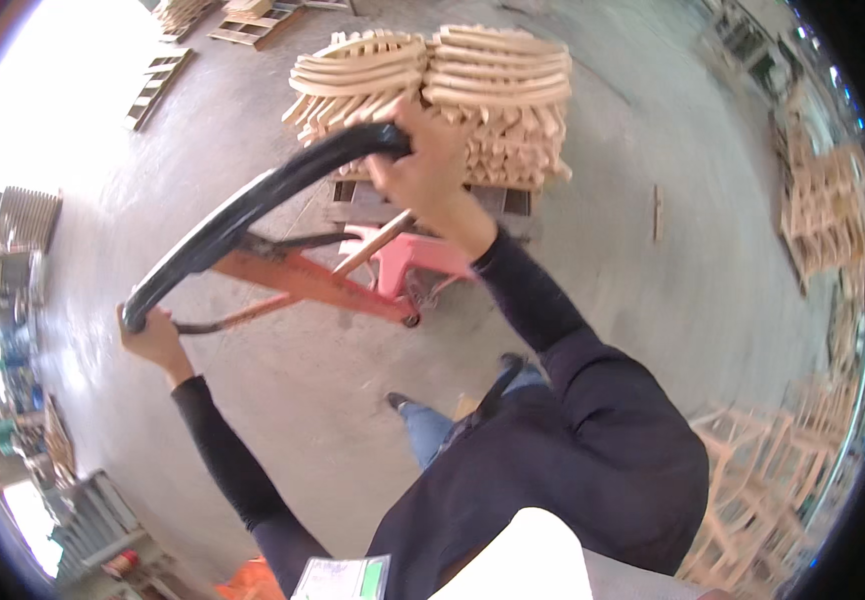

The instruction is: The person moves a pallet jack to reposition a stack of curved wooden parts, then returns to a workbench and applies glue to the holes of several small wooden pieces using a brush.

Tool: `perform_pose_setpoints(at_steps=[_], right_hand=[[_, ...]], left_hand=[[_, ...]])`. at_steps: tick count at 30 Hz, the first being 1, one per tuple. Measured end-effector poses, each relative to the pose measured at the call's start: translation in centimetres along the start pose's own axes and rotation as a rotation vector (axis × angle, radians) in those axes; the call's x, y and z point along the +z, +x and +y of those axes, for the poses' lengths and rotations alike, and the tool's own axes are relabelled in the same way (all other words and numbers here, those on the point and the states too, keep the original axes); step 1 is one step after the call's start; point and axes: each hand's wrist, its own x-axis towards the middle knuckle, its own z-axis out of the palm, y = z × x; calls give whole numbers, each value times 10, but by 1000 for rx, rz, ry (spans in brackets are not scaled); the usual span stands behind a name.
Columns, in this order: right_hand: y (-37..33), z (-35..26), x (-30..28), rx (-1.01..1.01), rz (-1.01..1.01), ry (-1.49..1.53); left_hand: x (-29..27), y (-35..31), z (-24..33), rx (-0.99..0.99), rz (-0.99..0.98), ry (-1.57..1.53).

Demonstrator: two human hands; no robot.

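Note:
Both of my hands are wrapped round the black loop handle of a pallet jack. My left hand (160, 345) grips the handle's lower left end, and my right hand (428, 165) grips its upper right end. The black handle (253, 208) slants up to the right, joined to an orange shaft (328, 288) that leads to the red pallet jack base (403, 258). Just beyond the base, a tall load of curved pale wooden pieces (498, 75) rests on a pallet (353, 192). Whether the forks are under that pallet is hidden.
A loose wooden strip (659, 212) lies on the concrete floor to the right. Wooden frames stand along the right side (825, 215) and pile up at lower right (763, 470). Pallets (160, 85) lie at the far left, with stacked slatted pieces (28, 220) nearer along the left.

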Motion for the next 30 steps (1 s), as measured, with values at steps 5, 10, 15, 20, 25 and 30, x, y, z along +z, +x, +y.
perform_pose_setpoints(at_steps=[5,10,15,20,25,30], right_hand=[[4,26,32,-46,218,-211],[-49,32,40,-51,348,-322],[-95,21,53,-47,452,-335],[-165,7,87,-15,430,-337],[-230,6,139,5,366,-372],[-300,36,180,85,556,-532]], left_hand=[[89,59,-24,80,-195,-123],[143,61,-52,173,-303,-266],[207,78,-72,215,-423,-416],[296,87,-86,439,-454,-250],[390,72,-96,644,-489,-389],[446,6,-82,665,-667,-676]])
